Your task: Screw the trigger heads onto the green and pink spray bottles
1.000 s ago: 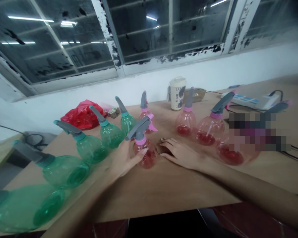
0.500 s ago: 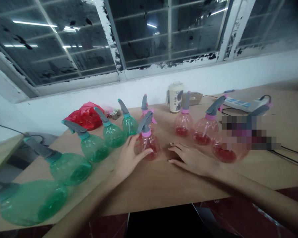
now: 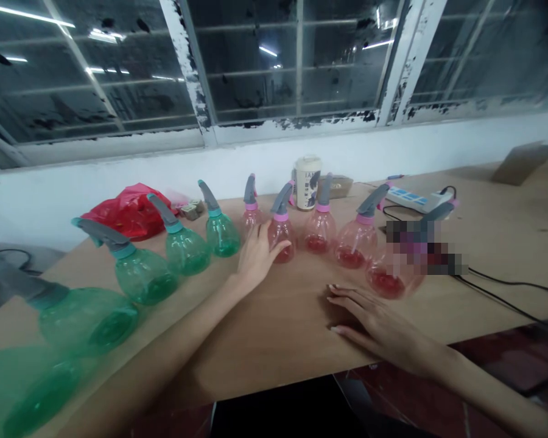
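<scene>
My left hand (image 3: 257, 257) wraps around a clear pink spray bottle (image 3: 285, 234) with a grey trigger head, thumb at its front and fingers on its left side. This bottle stands upright between another pink spray bottle (image 3: 251, 218) at the back left and a third pink bottle (image 3: 318, 230) on its right. On the bare table nearer me lies my right hand (image 3: 378, 325), palm down, fingers stretched out, holding nothing. To the left, several green spray bottles (image 3: 188, 252) form a slanting row, the nearest cut off by the frame edge.
More pink bottles (image 3: 355, 243) stand at the right, one partly hidden by a blurred patch. Behind are a paper cup (image 3: 307, 188), a small cardboard box (image 3: 340, 186), a red plastic bag (image 3: 128, 216) and a power strip (image 3: 411, 198). Black cables (image 3: 506, 298) cross the table's right side.
My left hand has moved the pink spray bottle away from me, into line with the other pink bottles. My right hand has drawn back toward the table's near edge. The view has shifted rightward.
</scene>
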`<state>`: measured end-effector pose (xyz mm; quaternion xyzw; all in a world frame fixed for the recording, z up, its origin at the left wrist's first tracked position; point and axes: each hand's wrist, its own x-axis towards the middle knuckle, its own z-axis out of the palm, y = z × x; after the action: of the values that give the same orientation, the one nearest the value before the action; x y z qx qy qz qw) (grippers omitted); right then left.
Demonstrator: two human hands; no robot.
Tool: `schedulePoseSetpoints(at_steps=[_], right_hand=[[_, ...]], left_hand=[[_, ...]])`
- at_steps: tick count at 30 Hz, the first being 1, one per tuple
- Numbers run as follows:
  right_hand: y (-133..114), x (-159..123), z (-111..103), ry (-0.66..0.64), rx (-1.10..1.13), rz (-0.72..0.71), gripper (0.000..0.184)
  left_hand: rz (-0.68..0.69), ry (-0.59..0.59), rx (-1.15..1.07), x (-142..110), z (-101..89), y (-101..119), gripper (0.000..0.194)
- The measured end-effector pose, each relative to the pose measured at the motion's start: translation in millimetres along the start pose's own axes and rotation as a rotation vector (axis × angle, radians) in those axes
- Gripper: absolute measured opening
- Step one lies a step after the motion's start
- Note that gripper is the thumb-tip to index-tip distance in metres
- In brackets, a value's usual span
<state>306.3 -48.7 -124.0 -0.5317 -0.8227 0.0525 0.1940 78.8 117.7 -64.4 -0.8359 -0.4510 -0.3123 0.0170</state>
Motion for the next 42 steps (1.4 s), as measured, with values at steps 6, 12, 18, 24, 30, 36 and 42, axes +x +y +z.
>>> schedulePoseSetpoints(at_steps=[6, 12, 18, 24, 30, 36, 42], right_hand=[[-4, 2, 2, 0.026, -0.030, 0.011, 0.049], [-10, 3, 0, 0.080, -0.037, -0.003, 0.043], [-13, 4, -1, 0.093, -0.041, -0.006, 0.043], [-12, 3, 0, 0.104, -0.035, -0.012, 0.043], [-13, 5, -1, 0.122, 0.011, 0.000, 0.042], [-13, 5, -1, 0.144, 0.025, -0.004, 0.041], [-12, 4, 1, 0.160, 0.047, 0.002, 0.041]], left_hand=[[-0.007, -0.007, 0.085, 12, 6.2, 9, 0.063], [-0.041, -0.015, 0.059, 24, 12.8, 12, 0.061], [-0.045, 0.050, -0.020, 9, 4.8, 14, 0.064], [0.086, 0.109, -0.113, -3, -8.1, 40, 0.036], [0.194, 0.074, -0.033, 34, 5.3, 77, 0.032], [0.378, -0.007, 0.328, 21, 12.6, 58, 0.030], [0.489, -0.132, 0.518, 10, 24.7, 39, 0.049]])
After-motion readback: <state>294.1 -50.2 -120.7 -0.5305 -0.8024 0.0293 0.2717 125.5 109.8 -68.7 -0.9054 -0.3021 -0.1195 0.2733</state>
